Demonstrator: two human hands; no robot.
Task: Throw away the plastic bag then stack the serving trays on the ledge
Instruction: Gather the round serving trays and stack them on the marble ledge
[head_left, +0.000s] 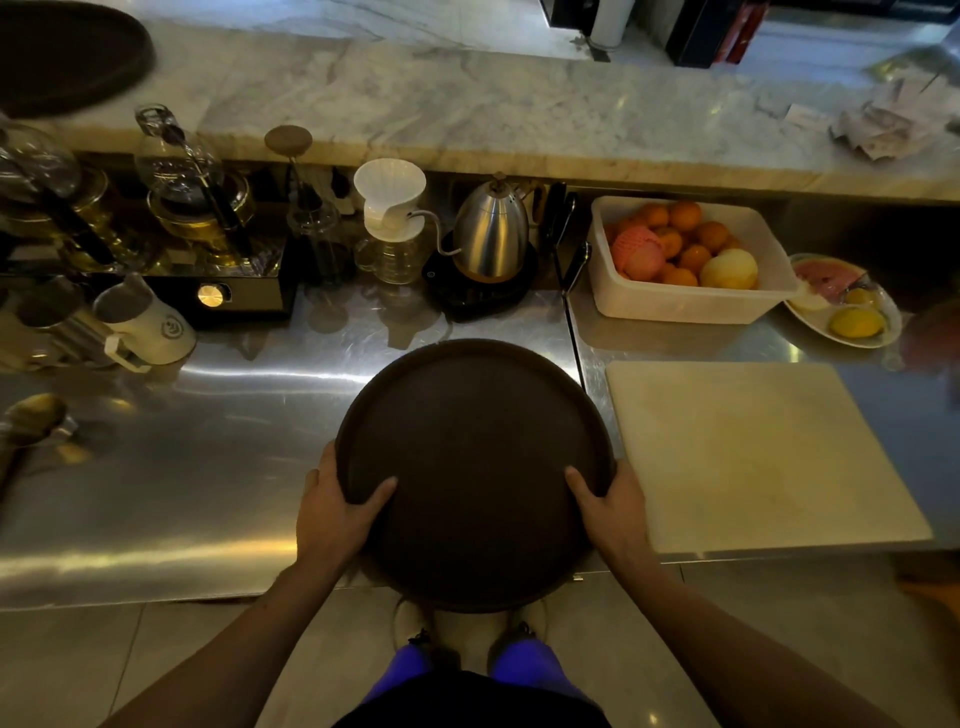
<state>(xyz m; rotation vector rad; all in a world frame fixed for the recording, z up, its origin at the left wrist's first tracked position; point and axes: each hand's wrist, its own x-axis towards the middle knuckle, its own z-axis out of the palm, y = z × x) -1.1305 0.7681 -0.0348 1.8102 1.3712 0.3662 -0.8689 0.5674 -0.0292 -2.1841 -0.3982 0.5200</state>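
Both hands grip a round dark serving tray (475, 467) at its near rim, the left hand (335, 512) and the right hand (613, 506) each with the thumb laid on top, holding it over the front edge of the steel tabletop (208, 467). Just to its right lies a pale cutting board (753, 457), with a white tub of oranges (685, 260) behind it. A second dark tray (62, 52) rests on the marble ledge (467, 104) at the far left.
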